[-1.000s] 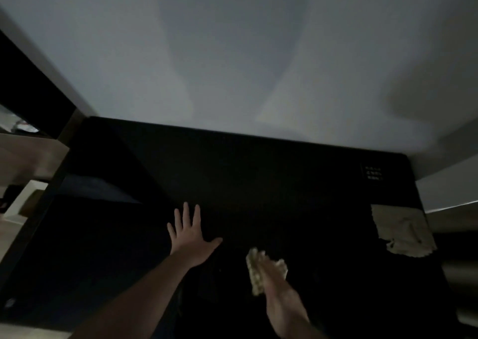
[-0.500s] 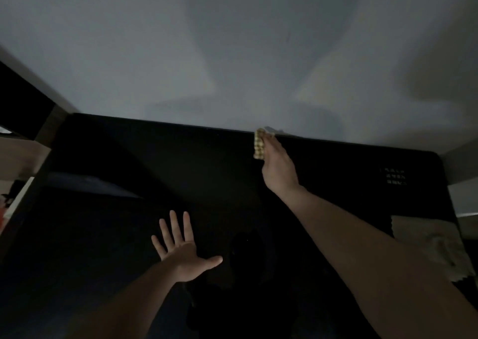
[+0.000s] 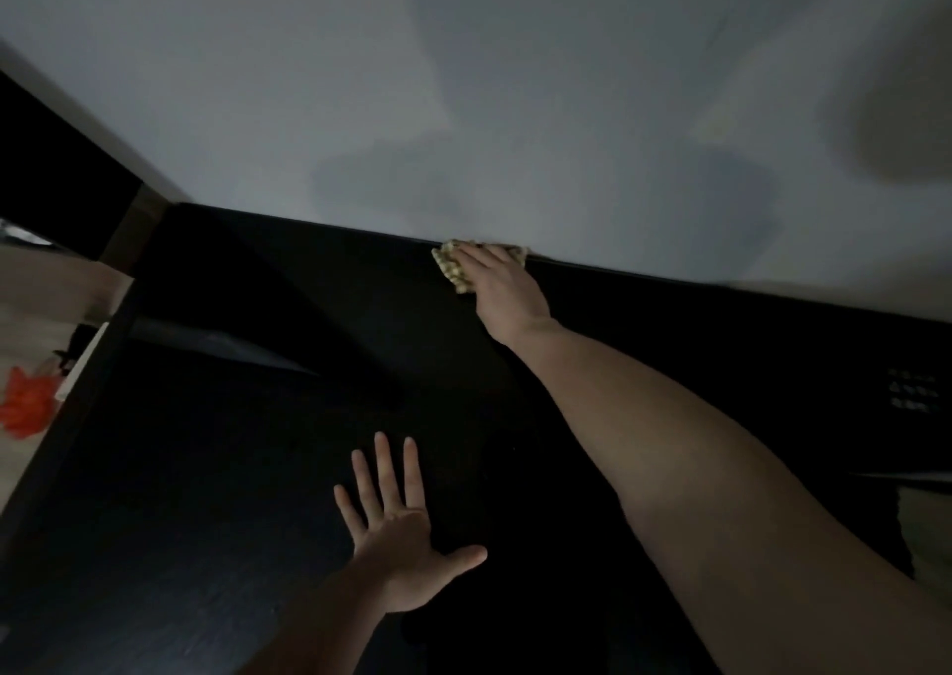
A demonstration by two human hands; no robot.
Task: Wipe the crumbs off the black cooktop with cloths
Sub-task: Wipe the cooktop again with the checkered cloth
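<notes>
Right hand pressing a cloth at the cooktop's far edge, upper centre of the frame.

The right hand (image 3: 507, 288) is reaching up the frame with its arm stretched, fingers lying flat over the patterned cloth (image 3: 453, 270) and pressing it down where the black cooktop (image 3: 257, 442) is meeting the pale wall (image 3: 463, 81); whether the thumb is curling under the cloth cannot be told. The left hand (image 3: 399, 535) is resting palm down on the cooktop in the lower centre, fingers spread straight and holding nothing. A second cloth (image 3: 927, 535) is lying at the right edge, mostly cut off. A panel of small white markings (image 3: 909, 391) is showing at mid right. Something orange (image 3: 26, 409) is lying at the left edge, off the cooktop. Crumbs are too dark to make out.
</notes>
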